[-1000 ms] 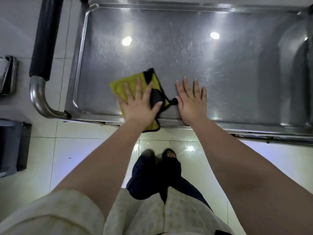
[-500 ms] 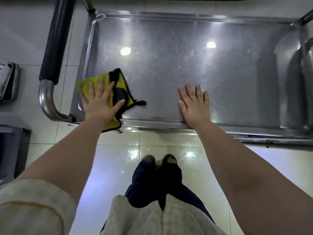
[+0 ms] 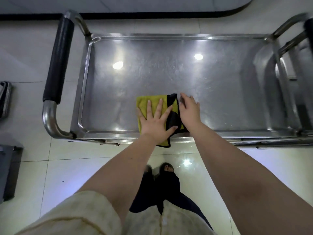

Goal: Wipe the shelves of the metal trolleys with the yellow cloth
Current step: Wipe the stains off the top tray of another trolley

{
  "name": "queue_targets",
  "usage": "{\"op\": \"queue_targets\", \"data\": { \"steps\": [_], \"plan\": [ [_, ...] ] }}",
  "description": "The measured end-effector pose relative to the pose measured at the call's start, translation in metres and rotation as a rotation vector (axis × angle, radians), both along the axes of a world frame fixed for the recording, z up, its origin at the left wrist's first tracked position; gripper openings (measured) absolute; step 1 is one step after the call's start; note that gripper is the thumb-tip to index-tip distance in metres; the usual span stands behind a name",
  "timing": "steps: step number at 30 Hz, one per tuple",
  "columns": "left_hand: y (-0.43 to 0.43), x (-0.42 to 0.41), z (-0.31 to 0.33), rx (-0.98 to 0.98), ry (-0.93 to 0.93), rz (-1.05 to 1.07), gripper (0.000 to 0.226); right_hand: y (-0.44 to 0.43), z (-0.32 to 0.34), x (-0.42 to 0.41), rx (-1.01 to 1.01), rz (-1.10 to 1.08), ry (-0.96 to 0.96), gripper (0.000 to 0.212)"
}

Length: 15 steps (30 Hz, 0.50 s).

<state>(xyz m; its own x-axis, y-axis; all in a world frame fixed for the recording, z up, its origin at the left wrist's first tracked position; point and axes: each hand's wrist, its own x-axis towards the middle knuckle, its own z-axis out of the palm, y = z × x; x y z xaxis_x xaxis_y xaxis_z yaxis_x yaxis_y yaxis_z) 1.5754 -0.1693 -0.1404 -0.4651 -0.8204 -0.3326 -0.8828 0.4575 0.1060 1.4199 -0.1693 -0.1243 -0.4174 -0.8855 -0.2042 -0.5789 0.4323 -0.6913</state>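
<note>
A yellow cloth (image 3: 144, 103) with black trim lies on the top shelf of a metal trolley (image 3: 186, 73), near the front rim and hanging slightly over it. My left hand (image 3: 155, 121) presses flat on the cloth with fingers spread. My right hand (image 3: 188, 110) rests on the shelf right beside it, touching the cloth's black edge; its fingers look blurred and fairly straight.
A black-padded push handle (image 3: 57, 65) curves off the trolley's left end. A second trolley (image 3: 301, 73) butts against the right end. Dark bins (image 3: 6, 167) stand on the tiled floor at the left. My feet (image 3: 160, 170) are below the front rim.
My left hand slid the cloth from the front left corner of the shelf rightward to the middle, beside my right hand. The camera view pulled back, showing the whole shelf.
</note>
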Motion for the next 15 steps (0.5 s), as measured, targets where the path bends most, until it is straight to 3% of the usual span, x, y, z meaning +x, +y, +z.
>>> {"op": "queue_targets", "data": {
  "steps": [3, 7, 11, 15],
  "plan": [
    [-0.001, 0.01, 0.006, 0.031, 0.187, 0.038, 0.07, -0.017, 0.013, 0.011, -0.116, 0.057, 0.07, 0.037],
    [-0.009, 0.052, 0.022, 0.039, 0.558, 0.139, 0.051, -0.042, 0.016, 0.046, 0.157, 0.396, 0.277, 0.046],
    [-0.017, 0.075, 0.03, -0.018, 0.615, 0.239, 0.048, -0.047, 0.022, 0.072, 0.259, 0.459, 0.441, 0.054],
    [-0.033, 0.074, 0.043, 0.154, 0.787, 0.559, 0.06, -0.047, 0.051, 0.075, 0.181, 0.422, 0.53, 0.024]
  ]
}}
